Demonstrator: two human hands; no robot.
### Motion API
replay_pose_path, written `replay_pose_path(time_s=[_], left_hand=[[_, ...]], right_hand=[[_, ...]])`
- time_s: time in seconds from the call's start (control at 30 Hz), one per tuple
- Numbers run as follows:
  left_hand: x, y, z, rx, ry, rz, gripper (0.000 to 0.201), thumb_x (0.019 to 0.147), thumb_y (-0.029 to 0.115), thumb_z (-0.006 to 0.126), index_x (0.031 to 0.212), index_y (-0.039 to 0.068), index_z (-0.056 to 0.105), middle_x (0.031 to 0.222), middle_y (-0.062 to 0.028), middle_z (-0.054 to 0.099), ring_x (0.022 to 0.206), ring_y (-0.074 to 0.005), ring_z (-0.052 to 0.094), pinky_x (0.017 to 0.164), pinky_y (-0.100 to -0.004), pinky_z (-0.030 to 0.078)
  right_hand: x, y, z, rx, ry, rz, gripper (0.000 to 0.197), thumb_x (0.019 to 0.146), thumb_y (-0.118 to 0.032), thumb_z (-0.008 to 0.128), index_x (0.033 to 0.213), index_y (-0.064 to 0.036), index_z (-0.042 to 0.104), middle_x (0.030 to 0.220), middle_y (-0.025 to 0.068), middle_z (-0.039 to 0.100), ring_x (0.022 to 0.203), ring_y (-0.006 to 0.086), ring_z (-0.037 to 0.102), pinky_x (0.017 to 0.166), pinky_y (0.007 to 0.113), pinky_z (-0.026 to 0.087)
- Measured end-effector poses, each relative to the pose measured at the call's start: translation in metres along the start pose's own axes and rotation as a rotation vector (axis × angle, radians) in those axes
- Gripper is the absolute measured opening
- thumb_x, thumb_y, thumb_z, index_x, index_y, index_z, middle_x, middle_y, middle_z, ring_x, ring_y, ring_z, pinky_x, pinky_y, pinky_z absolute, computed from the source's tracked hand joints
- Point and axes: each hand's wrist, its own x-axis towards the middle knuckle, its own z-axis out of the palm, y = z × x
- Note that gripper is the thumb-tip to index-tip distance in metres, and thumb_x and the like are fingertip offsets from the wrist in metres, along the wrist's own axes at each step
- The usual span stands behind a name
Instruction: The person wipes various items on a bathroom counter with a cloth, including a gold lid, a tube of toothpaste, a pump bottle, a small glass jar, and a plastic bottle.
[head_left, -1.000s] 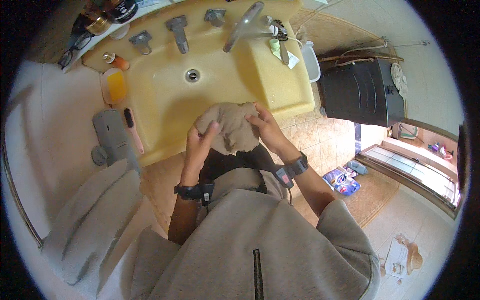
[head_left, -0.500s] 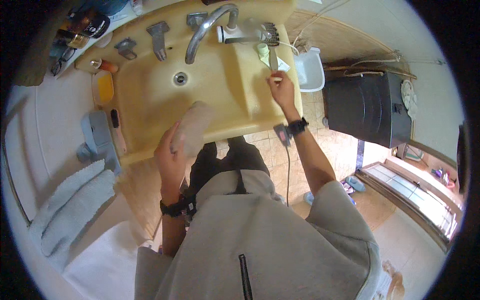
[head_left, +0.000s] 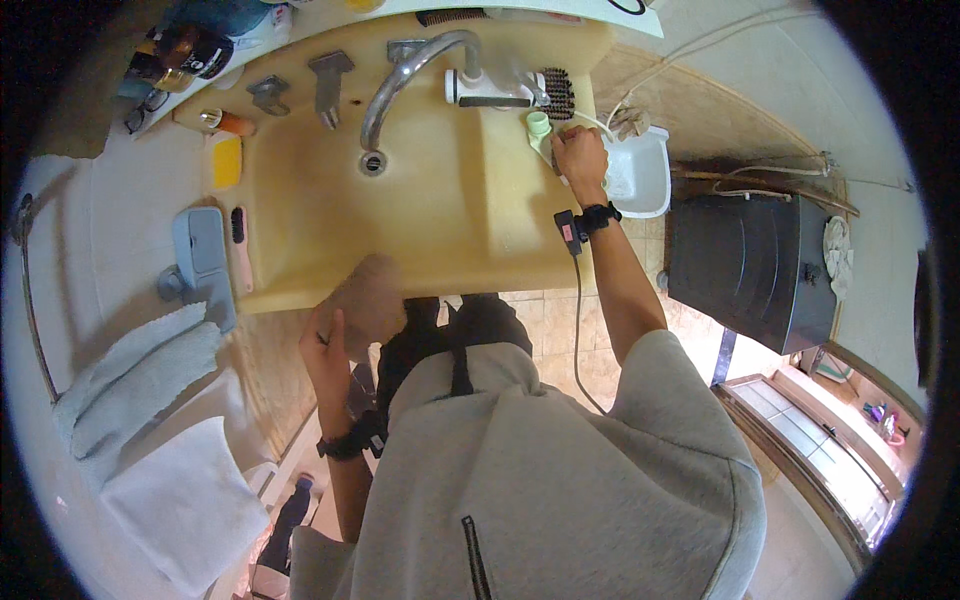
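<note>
My left hand (head_left: 330, 350) is closed around a brownish-grey, oblong, soft-looking thing (head_left: 368, 295), held at the sink's front edge; its kind is blurred. At the right ledge of the yellow sink (head_left: 440, 283), the fingers of my right hand (head_left: 582, 158) are curled down. What they grip, if anything, is hidden beneath them. Just beyond that hand lies a dark-bristled brush (head_left: 558, 93), its handle mostly out of sight. A pale green tube (head_left: 538, 126) touches the area left of my fingers.
A curved metal faucet (head_left: 405, 72) with a white attachment (head_left: 495, 90) reaches over the basin. Along the left rim lie a yellow sponge (head_left: 227, 160), a pink-handled brush (head_left: 241, 250) and a blue-grey caddy (head_left: 203, 250). Right of the sink are a white basin (head_left: 640, 175) and a dark cabinet (head_left: 745, 265).
My right hand has moved farther in over the ledge, closer to the brush. My left hand has drawn the brownish-grey thing slightly back toward me. The whole view has shifted a little.
</note>
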Motion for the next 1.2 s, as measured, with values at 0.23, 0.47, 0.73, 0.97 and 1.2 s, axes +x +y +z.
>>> replay_pose_path(time_s=[0.23,0.47,0.73,0.97,1.2], left_hand=[[0.011,0.000,0.002,-0.595,-0.080,-0.141,0.033,0.097,0.019,0.060,0.121,-0.003,0.063,0.116,-0.0086,0.067,0.106,-0.0192,0.061,0.094,-0.0325,0.046],[0.033,0.006,-0.003,-0.588,-0.313,-0.085,0.042,0.095,0.020,0.063,0.130,-0.002,0.053,0.126,-0.0107,0.059,0.117,-0.0217,0.055,0.101,-0.0354,0.043],[0.044,0.015,-0.013,-0.472,-0.288,-0.099,0.044,0.094,0.021,0.065,0.128,-0.003,0.053,0.126,-0.0116,0.060,0.116,-0.0226,0.056,0.100,-0.0354,0.044],[0.038,-0.016,-0.016,-0.593,-0.160,-0.052,0.032,0.095,0.016,0.059,0.120,-0.004,0.062,0.116,-0.0097,0.066,0.107,-0.0184,0.060,0.094,-0.0325,0.046],[0.020,-0.024,-0.011,-0.604,-0.072,-0.216,0.036,0.093,0.018,0.065,0.123,-0.001,0.058,0.121,-0.0096,0.063,0.114,-0.0211,0.057,0.100,-0.0357,0.044]], right_hand=[[0.017,0.022,0.004,0.166,0.078,-0.019,0.034,0.083,-0.028,0.069,0.101,0.0002,0.061,0.096,0.0186,0.070,0.088,0.0402,0.068,0.076,0.049,0.054],[-0.001,0.034,-0.019,0.779,-0.034,0.194,0.020,0.095,-0.020,0.061,0.102,-0.0025,0.055,0.082,0.0122,0.071,0.067,0.0191,0.065,0.059,0.032,0.050],[-0.007,0.060,-0.053,0.991,-0.294,0.258,0.018,0.097,-0.023,0.061,0.100,-0.0052,0.060,0.089,0.0045,0.070,0.063,0.0069,0.050,0.057,0.022,0.043],[0.030,0.063,-0.068,0.977,-0.311,0.197,0.018,0.093,-0.022,0.065,0.091,-0.0052,0.068,0.083,0.0029,0.071,0.059,0.0059,0.048,0.051,0.022,0.038],[0.094,0.083,-0.049,0.924,-0.521,0.093,0.024,0.093,-0.027,0.065,0.089,-0.0036,0.070,0.075,0.0004,0.065,0.057,0.0076,0.049,0.049,0.023,0.036]])
